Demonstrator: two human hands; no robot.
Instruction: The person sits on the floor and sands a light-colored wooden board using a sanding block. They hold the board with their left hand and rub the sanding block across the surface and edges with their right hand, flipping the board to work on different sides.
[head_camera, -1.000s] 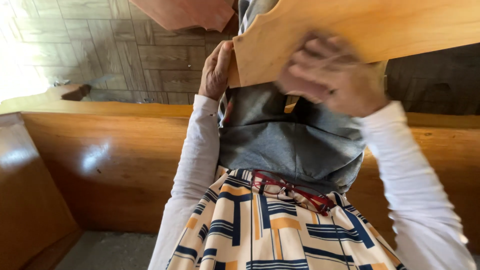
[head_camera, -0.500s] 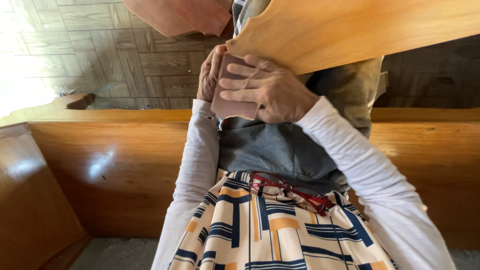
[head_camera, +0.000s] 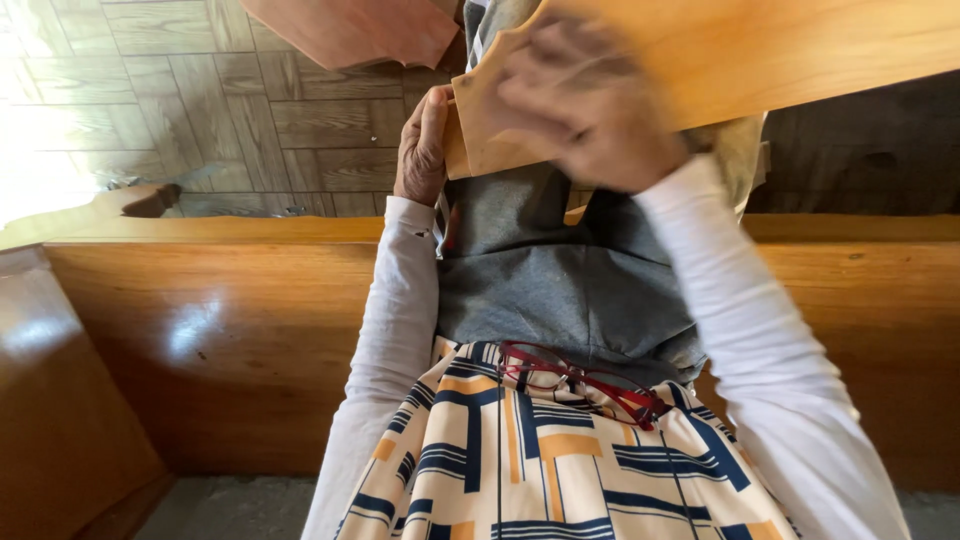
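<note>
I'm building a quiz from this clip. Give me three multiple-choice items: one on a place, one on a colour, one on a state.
1. Where do the glasses lie?
A. on the floor
B. on the person's patterned lap
C. on the bench top

2. What colour are their frames?
A. red
B. green
C. white

3. How is the wooden board held?
A. lying flat
B. leaning alone
C. left hand at its edge, right hand on its face

Key: 1 B, they rest on the patterned cloth; 2 A, frames look red; 3 C, both hands touch it.

Long white sleeves (head_camera: 390, 330), grey top (head_camera: 570, 280), patterned cream, navy and orange skirt (head_camera: 540, 470).
</note>
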